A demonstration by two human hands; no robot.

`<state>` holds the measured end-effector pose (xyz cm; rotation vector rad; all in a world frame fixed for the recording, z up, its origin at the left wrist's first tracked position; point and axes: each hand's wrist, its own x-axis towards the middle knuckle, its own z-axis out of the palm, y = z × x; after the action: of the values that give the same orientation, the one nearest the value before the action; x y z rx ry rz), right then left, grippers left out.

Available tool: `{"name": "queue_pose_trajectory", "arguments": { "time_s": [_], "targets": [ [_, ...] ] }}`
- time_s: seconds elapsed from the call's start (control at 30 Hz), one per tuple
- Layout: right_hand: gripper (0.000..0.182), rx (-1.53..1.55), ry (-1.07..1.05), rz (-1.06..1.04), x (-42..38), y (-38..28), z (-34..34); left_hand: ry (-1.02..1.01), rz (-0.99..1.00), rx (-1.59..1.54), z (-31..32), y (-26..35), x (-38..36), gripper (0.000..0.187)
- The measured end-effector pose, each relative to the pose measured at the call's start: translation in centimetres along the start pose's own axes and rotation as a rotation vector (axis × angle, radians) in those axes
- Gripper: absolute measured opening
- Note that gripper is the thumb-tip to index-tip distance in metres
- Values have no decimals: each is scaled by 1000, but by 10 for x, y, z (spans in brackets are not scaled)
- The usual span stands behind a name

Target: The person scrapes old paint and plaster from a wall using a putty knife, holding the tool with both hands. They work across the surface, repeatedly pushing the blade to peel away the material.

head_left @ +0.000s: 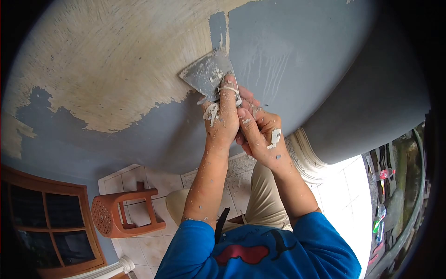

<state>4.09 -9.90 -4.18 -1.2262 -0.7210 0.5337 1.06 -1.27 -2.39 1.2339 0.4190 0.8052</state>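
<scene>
A wide metal scraper (206,74), flecked with pale paint, is held up before the wall, its blade pointing up and left. My left hand (224,114) is wrapped round its lower part, the thumb lying along the blade. Close against it on the right, my right hand (261,132) has its fingers curled by the scraper's handle end, which the hands mostly hide. Paint flakes stick to both hands and forearms; a larger white chip (276,136) lies on the back of my right hand. Behind them, the grey wall (288,60) shows a large bare beige patch (116,56).
An orange plastic stool (155,209) stands at the lower left on the tiled floor (139,251). A wooden-framed window (51,223) is at the far left. To the right are a grey column (367,93) with a moulded base (304,156), and bottles and litter beyond the tiles.
</scene>
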Motion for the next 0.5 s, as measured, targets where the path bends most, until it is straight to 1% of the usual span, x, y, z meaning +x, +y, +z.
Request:
{"name": "queue_pose_trajectory", "arguments": {
  "time_s": [0.03,0.13,0.17,0.3,0.33,0.4,0.5],
  "targets": [
    [35,3,8,-7,-4,6,0,6,-14,2,-5,-12,-3,42],
    [35,-74,-3,57,-13,31,-3,25,-61,14,-12,-31,-6,43],
    [35,-70,7,33,-13,34,-3,36,-84,18,-14,-34,-7,43],
    [35,-45,24,-28,5,5,2,-34,55,21,-2,-1,8,41],
    [35,-39,21,-43,12,-7,2,-40,23,41,2,13,11,42],
    [35,-57,-2,-51,16,-22,1,-25,57,18,11,25,13,42],
    [35,-83,-12,-27,8,-31,0,-33,68,-17,10,23,6,41]
  ]
}}
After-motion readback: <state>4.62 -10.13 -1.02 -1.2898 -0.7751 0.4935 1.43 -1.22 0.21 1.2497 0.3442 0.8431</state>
